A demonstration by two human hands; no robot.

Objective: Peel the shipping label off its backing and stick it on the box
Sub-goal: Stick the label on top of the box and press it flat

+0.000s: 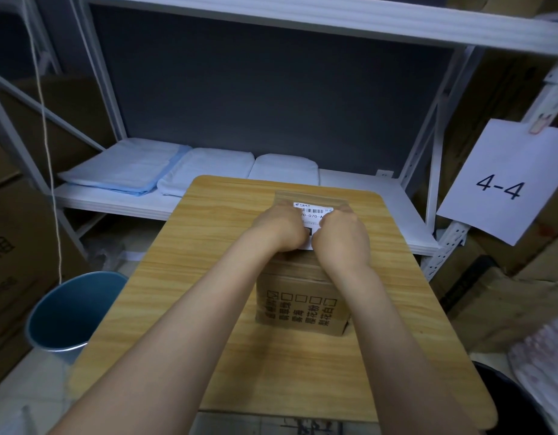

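A brown cardboard box with printed characters on its near side stands on a small wooden table. A white shipping label with a barcode lies on the box's top. My left hand and my right hand rest side by side on the label, palms down, fingers pressed flat on it. The hands hide most of the label; only its far edge and a strip between the hands show. No backing sheet is in view.
A blue bin stands on the floor left of the table. Behind the table a white shelf holds folded white and blue pads. A sheet marked 4-4 hangs at right. Cardboard boxes stand on both sides.
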